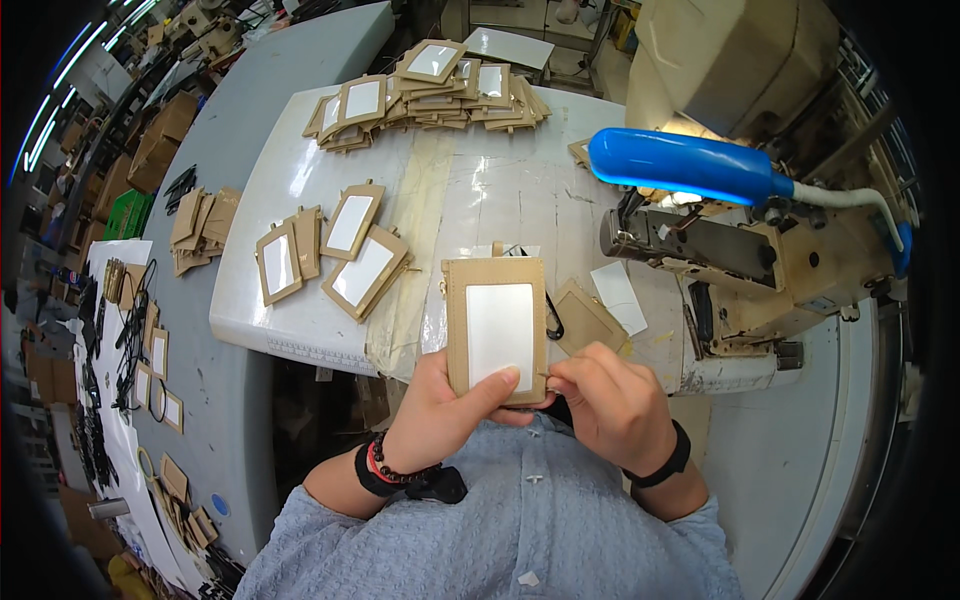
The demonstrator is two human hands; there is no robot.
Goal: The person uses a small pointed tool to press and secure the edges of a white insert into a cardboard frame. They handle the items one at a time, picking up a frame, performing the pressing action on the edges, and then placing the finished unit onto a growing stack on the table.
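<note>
Upright in front of me is a tan badge holder [495, 330] with a white window and a small tab on its top edge. My left hand [440, 405] grips its lower part, thumb lying across the window. At the lower right edge, my right hand [615, 400] has its fingertips pinched together; what lies between them is too small to make out. Partly hidden behind the holder is a black looped item [553, 318]. Just beyond my right hand, a tan piece [588, 318] and a white card [620, 297] lie on the worktable [480, 190].
A sewing machine [790, 260] stands at the right, with a blue-covered lamp [680, 165] jutting over the table. Stacked badge holders [435, 95] fill the far side. Several more holders [355, 228] lie left of centre. A grey side table [215, 310] carries tan pieces [205, 228] and black cords.
</note>
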